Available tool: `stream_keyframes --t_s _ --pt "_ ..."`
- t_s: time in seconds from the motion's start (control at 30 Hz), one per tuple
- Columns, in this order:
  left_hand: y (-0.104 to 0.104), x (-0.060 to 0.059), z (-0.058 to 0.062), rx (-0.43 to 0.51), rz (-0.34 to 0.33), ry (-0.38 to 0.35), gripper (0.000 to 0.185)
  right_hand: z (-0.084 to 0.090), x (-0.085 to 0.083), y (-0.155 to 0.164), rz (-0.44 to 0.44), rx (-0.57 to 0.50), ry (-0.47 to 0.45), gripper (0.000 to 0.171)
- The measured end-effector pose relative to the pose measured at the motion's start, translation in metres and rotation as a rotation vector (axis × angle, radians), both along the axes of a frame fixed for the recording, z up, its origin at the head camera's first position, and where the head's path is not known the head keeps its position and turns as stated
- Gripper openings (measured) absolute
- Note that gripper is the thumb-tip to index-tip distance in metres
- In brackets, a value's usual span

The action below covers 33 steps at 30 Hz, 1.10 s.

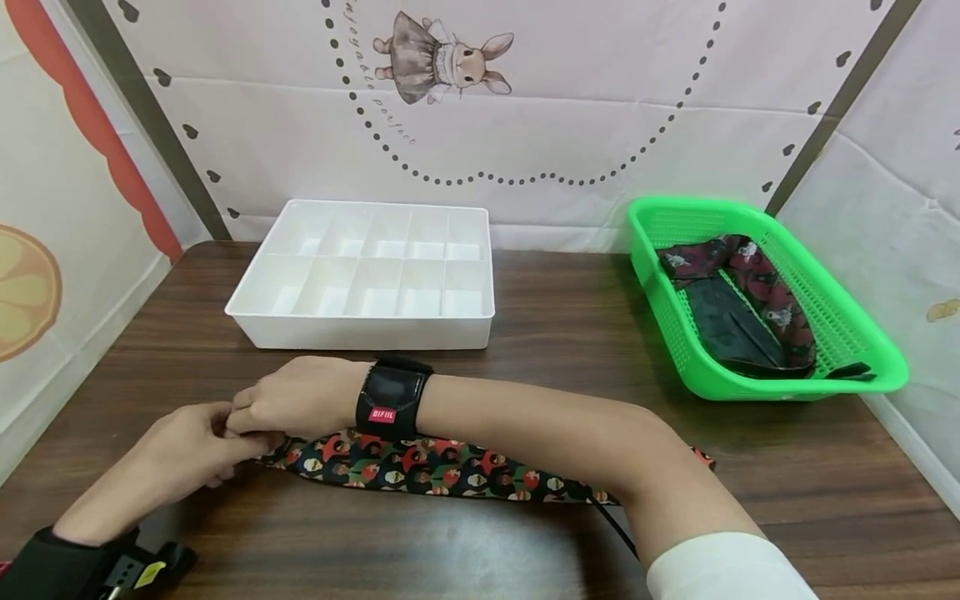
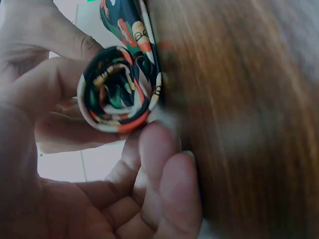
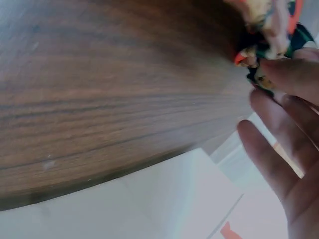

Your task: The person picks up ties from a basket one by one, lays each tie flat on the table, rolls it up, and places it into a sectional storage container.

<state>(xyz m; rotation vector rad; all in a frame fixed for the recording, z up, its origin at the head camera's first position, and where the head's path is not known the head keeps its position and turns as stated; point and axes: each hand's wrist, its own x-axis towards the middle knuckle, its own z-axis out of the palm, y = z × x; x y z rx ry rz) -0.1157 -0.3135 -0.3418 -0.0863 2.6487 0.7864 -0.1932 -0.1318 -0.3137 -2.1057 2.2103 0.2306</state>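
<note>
Hands (image 1: 232,421) pinch, seemingly both, patterned tie (image 1: 420,467) on wood-grain table (image 1: 570,333).

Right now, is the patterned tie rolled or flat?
Partly rolled: the patterned tie shows a coil at the hands' end; the rest lies flat on the table.

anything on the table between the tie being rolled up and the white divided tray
Nothing visible. Both hands, left hand and right hand, pinch the rolled end of the patterned tie, and only bare wooden table lies between them and the white divided tray behind. The green basket sits off to the right.
</note>
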Motion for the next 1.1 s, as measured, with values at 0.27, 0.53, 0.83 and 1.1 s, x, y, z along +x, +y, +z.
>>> stream_keyframes --t_s 0.27,0.53,0.83,1.1 --pt "-0.002 0.002 0.002 0.048 -0.032 0.024 0.052 -0.012 0.003 0.006 0.01 -0.12 0.129 0.021" --pt "0.001 0.001 -0.004 0.012 0.015 0.012 0.059 -0.01 -0.001 0.005 -0.013 -0.021 -0.033 0.028" --pt "0.004 0.003 -0.003 -0.008 0.031 0.083 0.054 -0.009 0.001 0.007 -0.055 0.016 -0.049 0.031" --pt "0.004 0.004 0.004 0.0 0.018 0.146 0.049 -0.015 0.004 0.012 -0.045 -0.104 0.059 0.022"
